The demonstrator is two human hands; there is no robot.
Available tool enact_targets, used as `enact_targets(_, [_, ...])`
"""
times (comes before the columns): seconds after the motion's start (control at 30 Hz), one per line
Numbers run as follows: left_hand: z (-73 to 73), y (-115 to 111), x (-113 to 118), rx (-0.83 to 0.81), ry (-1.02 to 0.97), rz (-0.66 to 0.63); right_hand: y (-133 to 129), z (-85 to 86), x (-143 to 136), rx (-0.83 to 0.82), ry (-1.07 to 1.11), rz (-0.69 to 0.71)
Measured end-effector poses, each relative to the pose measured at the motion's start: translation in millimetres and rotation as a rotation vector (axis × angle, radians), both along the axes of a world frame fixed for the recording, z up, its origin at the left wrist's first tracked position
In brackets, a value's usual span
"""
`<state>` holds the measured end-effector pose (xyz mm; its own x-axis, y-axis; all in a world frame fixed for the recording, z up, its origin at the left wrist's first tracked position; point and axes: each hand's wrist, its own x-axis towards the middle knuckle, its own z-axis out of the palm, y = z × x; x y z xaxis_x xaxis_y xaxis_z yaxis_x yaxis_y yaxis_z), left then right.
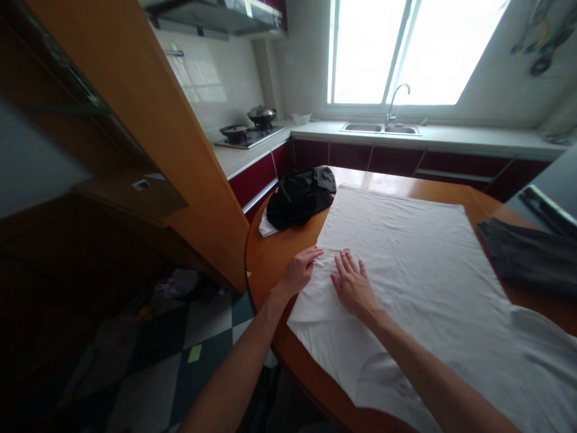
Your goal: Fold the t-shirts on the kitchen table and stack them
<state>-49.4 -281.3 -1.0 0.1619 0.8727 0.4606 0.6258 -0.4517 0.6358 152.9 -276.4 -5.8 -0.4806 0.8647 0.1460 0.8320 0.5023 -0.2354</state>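
A white T-shirt (419,264) lies spread over the wooden table, its collar end toward me and one sleeve reaching out to the right. Along its left edge, the fabric of the other sleeve looks folded inward. My left hand (297,273) is at that edge, with thumb and fingers closed on the cloth; the fingertips partly hide the grip. Just to the right, my right hand (354,285) rests flat on the shirt, palm down and fingers stretched out. My right forearm crosses over the lower part of the shirt.
A heap of black clothing (300,198) sits at the table's far left, and folded dark grey cloth (532,252) at the right. The round table edge (252,288) curves close to my left arm. Beyond are a stove (252,138) with pans and a sink (381,128).
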Motion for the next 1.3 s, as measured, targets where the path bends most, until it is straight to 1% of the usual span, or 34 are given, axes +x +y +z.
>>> enact_targets(0.07, [-0.4,-14,2,-0.053,0.168,-0.045,-4,-4.3,3,-0.033,-0.014,-0.003])
enact_targets(0.13, [-1.9,-25,3,-0.108,0.315,-0.057,-5,-7.4,5,-0.047,-0.013,-0.004])
enact_targets(0.2, [-1.6,-32,4,-0.146,0.390,-0.050,-5,-7.8,6,-0.047,-0.002,-0.003])
enact_targets(0.33, [6.4,-40,6,-0.146,0.435,-0.019,-4,-3.3,5,-0.066,0.011,-0.010])
enact_targets(0.43, [10.1,-50,9,-0.153,0.505,-0.026,-5,-1.3,5,-0.066,0.016,-0.003])
enact_targets(0.6, [10.5,-62,13,-0.209,0.583,-0.048,-5,-3.8,6,-0.056,0.022,-0.009])
enact_targets(0.77, [8.3,-68,15,-0.193,0.611,-0.044,-5,-5.5,6,-0.048,0.027,-0.007])
enact_targets(0.97, [0.8,-71,14,-0.176,0.623,-0.051,-5,-4.5,6,-0.057,0.028,-0.015])
enact_targets(1.13, [0.6,-71,11,-0.194,0.617,-0.089,-5,-1.5,6,-0.063,0.040,-0.010])
enact_targets(1.2, [2.8,-64,9,-0.188,0.577,-0.083,-5,-0.2,5,-0.071,0.043,-0.010])
enact_targets(1.3, [8.4,-43,6,-0.161,0.483,0.003,-5,2.4,4,-0.091,0.047,-0.012])
